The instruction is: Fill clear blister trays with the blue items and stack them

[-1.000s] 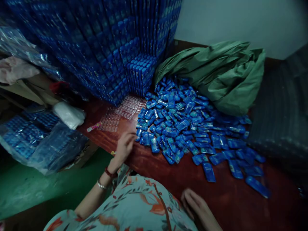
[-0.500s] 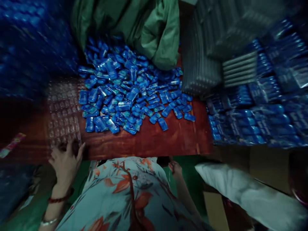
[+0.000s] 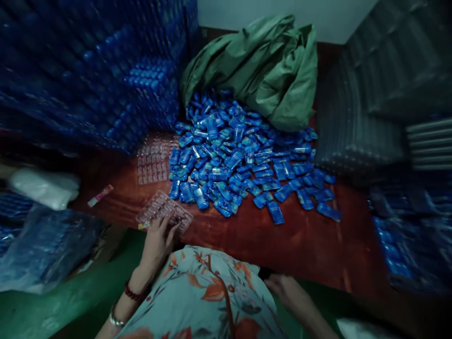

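Note:
A clear plastic tray [image 3: 155,205] with rows of small moulded pockets lies turned at an angle near the table's front edge. My left hand [image 3: 158,238] has its fingers curled over the tray's near part, gripping it. A second clear tray [image 3: 151,165] sits behind it. To the right spreads a large heap of small blue wrapped packets [image 3: 219,174]. My right hand [image 3: 278,285] is low beside my lap, just below the table edge. It is dark and blurred, so its fingers and anything in them cannot be made out.
Tall stacks of blue packs [image 3: 148,84] rise at the left. A green sack [image 3: 254,70] lies behind the heap. Grey stacked trays [image 3: 356,127] and more blue packs [image 3: 391,245] stand at the right. A pink-and-white strip [image 3: 100,195] lies on the red-brown table [image 3: 240,240].
My left hand has brought one clear tray toward me and turned it, apart from the other tray. My right hand stays low by my lap. The camera view has swung left.

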`<state>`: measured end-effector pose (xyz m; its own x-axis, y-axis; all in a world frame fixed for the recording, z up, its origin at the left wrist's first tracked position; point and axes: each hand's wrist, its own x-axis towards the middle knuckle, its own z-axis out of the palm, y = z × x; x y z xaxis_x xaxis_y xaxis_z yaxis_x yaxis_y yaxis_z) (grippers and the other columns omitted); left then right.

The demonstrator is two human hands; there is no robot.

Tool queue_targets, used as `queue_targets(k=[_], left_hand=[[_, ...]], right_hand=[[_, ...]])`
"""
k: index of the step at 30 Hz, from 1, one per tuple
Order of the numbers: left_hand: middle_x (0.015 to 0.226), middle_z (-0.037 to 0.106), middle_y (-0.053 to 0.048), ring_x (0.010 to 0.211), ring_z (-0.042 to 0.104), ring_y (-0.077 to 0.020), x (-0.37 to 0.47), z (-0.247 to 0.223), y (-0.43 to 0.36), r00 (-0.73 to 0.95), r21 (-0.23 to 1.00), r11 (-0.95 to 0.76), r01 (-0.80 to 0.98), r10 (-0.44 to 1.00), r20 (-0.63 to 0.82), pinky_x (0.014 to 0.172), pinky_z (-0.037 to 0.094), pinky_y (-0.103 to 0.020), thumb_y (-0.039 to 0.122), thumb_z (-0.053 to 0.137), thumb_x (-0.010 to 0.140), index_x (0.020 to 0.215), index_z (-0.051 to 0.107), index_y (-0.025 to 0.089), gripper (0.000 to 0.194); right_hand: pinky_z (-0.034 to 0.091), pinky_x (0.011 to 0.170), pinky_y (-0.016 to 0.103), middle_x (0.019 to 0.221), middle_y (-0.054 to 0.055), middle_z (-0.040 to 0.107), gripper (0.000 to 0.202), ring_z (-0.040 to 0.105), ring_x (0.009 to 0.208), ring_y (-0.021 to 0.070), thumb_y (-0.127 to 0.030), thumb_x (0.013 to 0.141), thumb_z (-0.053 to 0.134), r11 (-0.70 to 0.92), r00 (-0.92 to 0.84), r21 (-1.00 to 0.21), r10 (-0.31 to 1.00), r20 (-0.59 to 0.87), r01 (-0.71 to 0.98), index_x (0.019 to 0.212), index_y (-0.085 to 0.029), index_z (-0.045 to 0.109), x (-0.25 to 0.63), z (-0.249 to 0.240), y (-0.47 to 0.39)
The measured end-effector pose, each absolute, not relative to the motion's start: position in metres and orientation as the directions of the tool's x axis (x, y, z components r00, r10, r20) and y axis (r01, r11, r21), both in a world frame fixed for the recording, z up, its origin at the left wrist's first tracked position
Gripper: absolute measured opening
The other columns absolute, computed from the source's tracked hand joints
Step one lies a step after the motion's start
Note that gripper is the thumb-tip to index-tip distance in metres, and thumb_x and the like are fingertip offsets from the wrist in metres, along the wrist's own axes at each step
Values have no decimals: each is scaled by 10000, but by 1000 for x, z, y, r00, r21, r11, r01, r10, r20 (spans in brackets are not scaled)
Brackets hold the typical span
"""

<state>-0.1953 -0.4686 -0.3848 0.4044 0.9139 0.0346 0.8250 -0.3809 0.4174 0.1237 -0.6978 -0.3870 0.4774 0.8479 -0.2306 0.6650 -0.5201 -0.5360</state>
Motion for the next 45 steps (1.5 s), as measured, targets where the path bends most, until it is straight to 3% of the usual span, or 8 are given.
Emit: queue_targets(k=[5, 8, 11, 19, 30, 37, 41, 45], left_hand=[[1363, 442, -144, 1243, 406, -317, -205, -383, -460, 344, 269, -366, 891, 931, 124, 1011, 306, -507, 462, 467, 870, 1333, 455, 231, 518], [1480, 311, -109, 1373, 202, -344, -204, -394, -449, 382, 185, -386, 904, 922, 61, 1076, 161, -562, 514, 488, 846, 1382, 388, 268, 598], [1493, 291, -85, 1389, 153, -358, -194, -403, -436, 333, 139, -334, 932, 942, 34, 1060, 84, -642, 527, 466, 852, 1399, 339, 312, 601], [1466, 343, -102, 1373, 195, -376, -171, -405, -382, 261, 159, -272, 949, 962, 83, 1045, 106, -670, 525, 436, 867, 1393, 356, 304, 576], [1470, 340, -84, 1369, 220, -330, -200, -400, -363, 630, 301, -613, 731, 775, 47, 1074, 106, -625, 580, 455, 840, 1395, 347, 287, 637], [1425, 389, -163, 1267, 355, -363, -157, -394, -424, 165, 193, -165, 967, 986, 18, 956, 332, -571, 470, 374, 904, 1374, 401, 176, 555], [1439, 378, -140, 1245, 370, -364, -138, -388, -447, 220, 162, -209, 964, 974, -53, 898, 377, -549, 463, 391, 898, 1360, 424, 229, 520], [1444, 370, -134, 1246, 376, -353, -141, -388, -460, 356, 159, -343, 926, 932, -62, 923, 360, -524, 446, 488, 863, 1362, 419, 274, 532]], right_hand=[[467, 843, 356, 1009, 97, 657, 288, 599, 952, 210, -333, 902, 441, -76, 181, -455, 965, 192, 888, 1071, -210, 639, 86, -353, -597], [226, 1037, 591, 1363, 108, 469, 463, 359, 1282, 322, -421, 866, 512, 145, -63, -297, 961, 269, 944, 1306, -277, 487, 48, -361, -527], [55, 1029, 680, 1453, 91, 368, 572, 215, 1352, 367, -494, 836, 536, 206, -156, -215, 961, 229, 955, 1365, -317, 408, 32, -381, -475], [51, 1054, 639, 1463, 46, 362, 551, 257, 1340, 327, -497, 859, 493, 275, -236, -165, 946, 223, 947, 1377, -343, 381, 61, -391, -408], [42, 1019, 695, 1506, 101, 256, 714, 143, 1384, 352, -533, 798, 567, 366, -351, -167, 930, 111, 916, 1412, -263, 324, 80, -374, -399], [397, 915, 408, 994, 75, 676, 277, 562, 988, 221, -309, 912, 432, 76, 107, -537, 947, 302, 840, 1023, -216, 668, 74, -368, -411], [457, 798, 332, 938, 73, 670, 275, 596, 887, 202, -312, 901, 426, 2, 238, -729, 945, 226, 685, 953, -197, 670, 78, -374, -419], [463, 802, 338, 1033, 88, 621, 304, 588, 940, 219, -359, 876, 482, 6, 134, -695, 980, 148, 719, 1095, -196, 615, 76, -374, -430]])
